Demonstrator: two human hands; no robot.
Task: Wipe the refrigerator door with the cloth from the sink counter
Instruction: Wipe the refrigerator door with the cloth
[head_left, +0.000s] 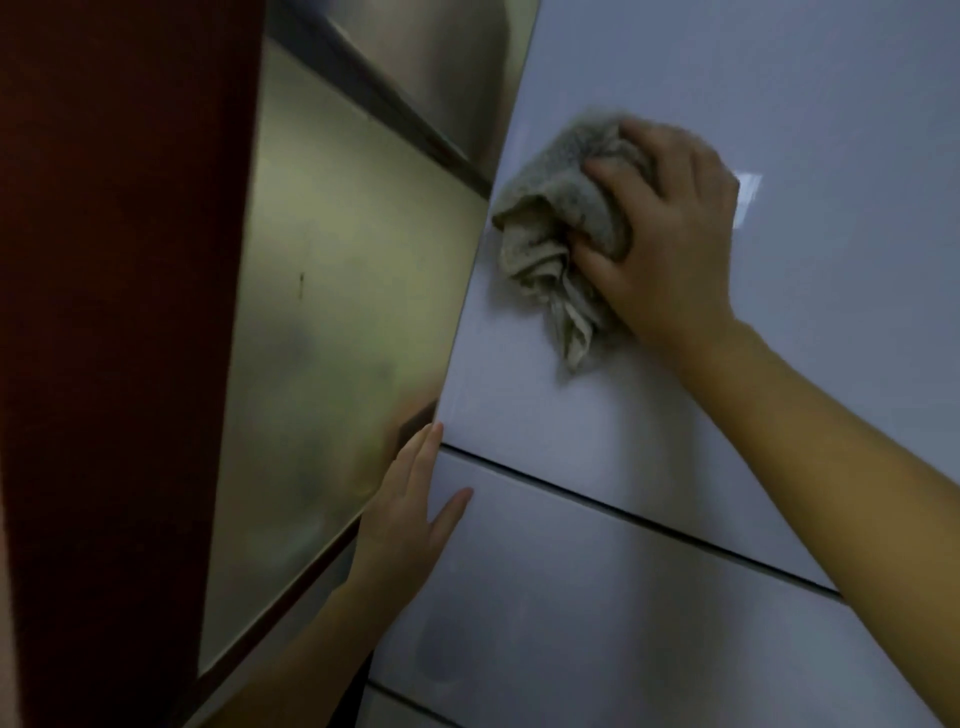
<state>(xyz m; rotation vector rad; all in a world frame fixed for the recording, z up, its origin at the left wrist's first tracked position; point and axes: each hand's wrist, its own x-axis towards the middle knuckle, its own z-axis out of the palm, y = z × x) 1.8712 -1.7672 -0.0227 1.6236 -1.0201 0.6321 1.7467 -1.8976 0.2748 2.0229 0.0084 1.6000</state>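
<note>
Cloth (561, 223): grey, bunched into a wad, pressed against the refrigerator door (779, 78). It sat on the upper panel, well above the dark seam (649, 525) and near the door's left edge. A loose tail hung down toward the seam.

Right hand (670, 228): clenched round the wad, fingers curled into its folds, palm toward the door.

Left hand (410, 514): released and flat, fingers straight along the door's left edge at the seam's left end, thumb on the panel below the seam. It held nothing.

Left of the seam's end stood a brushed metal panel (337, 312), and beyond that a dark red surface (104, 312).

Judgement: this was the wiping step, with the cloth already fetched and on the upper panel. How much of the door was done could not be told. The next move called for steady pressure and overlapping sweeps, rightward across the panel or down toward the seam.
</note>
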